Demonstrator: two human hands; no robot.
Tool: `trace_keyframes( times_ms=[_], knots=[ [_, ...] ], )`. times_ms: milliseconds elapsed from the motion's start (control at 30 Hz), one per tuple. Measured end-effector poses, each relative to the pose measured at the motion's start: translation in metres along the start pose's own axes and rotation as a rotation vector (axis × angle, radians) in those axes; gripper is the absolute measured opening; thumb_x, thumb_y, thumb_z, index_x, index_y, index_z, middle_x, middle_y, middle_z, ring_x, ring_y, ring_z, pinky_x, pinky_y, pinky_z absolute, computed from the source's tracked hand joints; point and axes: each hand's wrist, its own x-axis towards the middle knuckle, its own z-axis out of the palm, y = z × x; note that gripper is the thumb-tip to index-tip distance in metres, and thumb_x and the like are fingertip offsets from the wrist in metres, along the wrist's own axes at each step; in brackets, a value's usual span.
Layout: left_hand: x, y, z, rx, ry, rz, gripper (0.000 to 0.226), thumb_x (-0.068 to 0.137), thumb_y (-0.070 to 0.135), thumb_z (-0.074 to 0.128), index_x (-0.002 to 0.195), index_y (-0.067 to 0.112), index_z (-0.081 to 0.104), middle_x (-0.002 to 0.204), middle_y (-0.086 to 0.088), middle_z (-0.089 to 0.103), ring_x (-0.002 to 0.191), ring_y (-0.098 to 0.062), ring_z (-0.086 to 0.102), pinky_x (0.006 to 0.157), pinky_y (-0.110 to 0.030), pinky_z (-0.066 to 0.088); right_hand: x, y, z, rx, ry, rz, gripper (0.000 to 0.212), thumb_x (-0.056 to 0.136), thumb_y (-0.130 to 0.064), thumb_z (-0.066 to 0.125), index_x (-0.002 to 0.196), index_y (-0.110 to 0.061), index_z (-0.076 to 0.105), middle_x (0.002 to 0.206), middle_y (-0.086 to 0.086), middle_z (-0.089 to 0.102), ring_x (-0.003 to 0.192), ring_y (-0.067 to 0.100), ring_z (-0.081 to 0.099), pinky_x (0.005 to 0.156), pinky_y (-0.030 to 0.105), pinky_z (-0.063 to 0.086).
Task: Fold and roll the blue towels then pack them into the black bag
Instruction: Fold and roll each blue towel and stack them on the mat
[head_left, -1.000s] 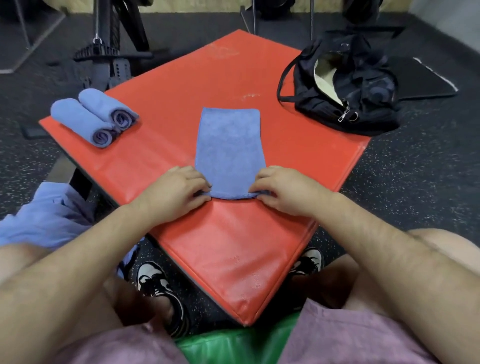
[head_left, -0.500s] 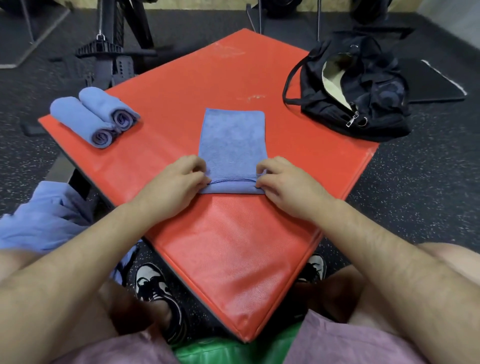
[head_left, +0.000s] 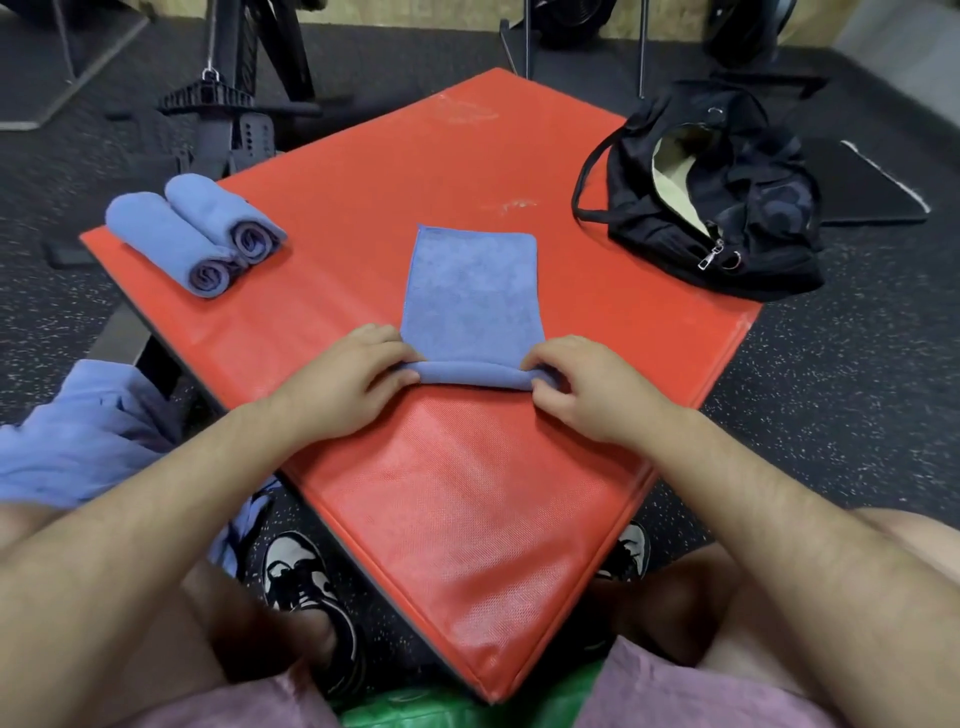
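Towel (head_left: 472, 291) laid flat mid-pad (head_left: 467, 519), w/ near edge rolled up; roll gripped at L end by left hand (head_left: 353, 384), pinched at R end by right hand (head_left: 576, 389); 2 rolled towels (head_left: 202, 234) set touching at pad's L corner; bag (head_left: 753, 234) laid unzipped at R corner.

Two rolled blue towels (head_left: 166, 234), one part-rolled towel (head_left: 470, 291) gripped by left hand (head_left: 343, 384) and right hand (head_left: 587, 392), one black bag (head_left: 769, 208), one red mat (head_left: 441, 493).
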Motion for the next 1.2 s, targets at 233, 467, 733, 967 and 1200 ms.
trace_keyframes(
  times_ms=[233,467,733,967,1200],
  knots=[
    [0.006,0.007,0.0,-0.239,0.035,-0.239,0.006,0.098,0.023,0.058,0.1,0.029,0.059,0.081,0.003,0.062,0.076,-0.011,0.056,0.075,-0.025,0.044,0.006,0.006,-0.001,0.123,-0.017,0.079,0.017,0.093,-0.013,0.056,0.106,-0.024,0.057,0.079,-0.002,0.054,0.07,0.007,0.048,0.065,0.028,0.035],
    [-0.001,0.001,0.01,0.231,0.098,-0.016,0.042,0.098,0.051,0.051,0.111,0.016,0.07,0.105,0.001,0.058,0.092,-0.022,0.051,0.078,-0.037,0.044,0.002,0.014,-0.006,-0.341,-0.05,-0.142,0.04,0.086,-0.044,0.058,0.12,-0.023,0.066,0.125,-0.008,0.054,0.116,0.019,0.048,0.087,0.036,0.049],
    [0.006,-0.007,0.0,0.055,-0.009,-0.098,0.042,0.096,0.046,0.045,0.121,0.019,0.065,0.102,0.004,0.058,0.094,-0.019,0.051,0.087,-0.044,0.046,0.018,0.017,-0.005,-0.106,-0.049,-0.025,0.025,0.085,-0.023,0.055,0.107,-0.017,0.067,0.102,-0.006,0.062,0.103,0.019,0.048,0.095,0.035,0.046],
    [0.009,0.008,-0.004,-0.39,-0.037,-0.342,0.014,0.099,0.021,0.056,0.099,0.033,0.05,0.076,-0.002,0.065,0.076,-0.015,0.056,0.077,-0.035,0.047,0.014,0.007,-0.019,0.18,-0.12,0.199,0.008,0.089,-0.017,0.054,0.097,-0.017,0.053,0.083,0.0,0.062,0.074,0.004,0.048,0.068,0.029,0.037],
    [0.012,0.002,0.001,0.25,0.183,0.046,0.011,0.098,0.02,0.054,0.093,0.014,0.063,0.097,-0.002,0.057,0.085,-0.028,0.049,0.074,-0.043,0.045,0.015,0.012,-0.005,-0.103,0.123,-0.091,0.012,0.089,-0.007,0.056,0.098,-0.014,0.057,0.107,-0.001,0.054,0.099,0.025,0.047,0.09,0.039,0.045]
  ],
)
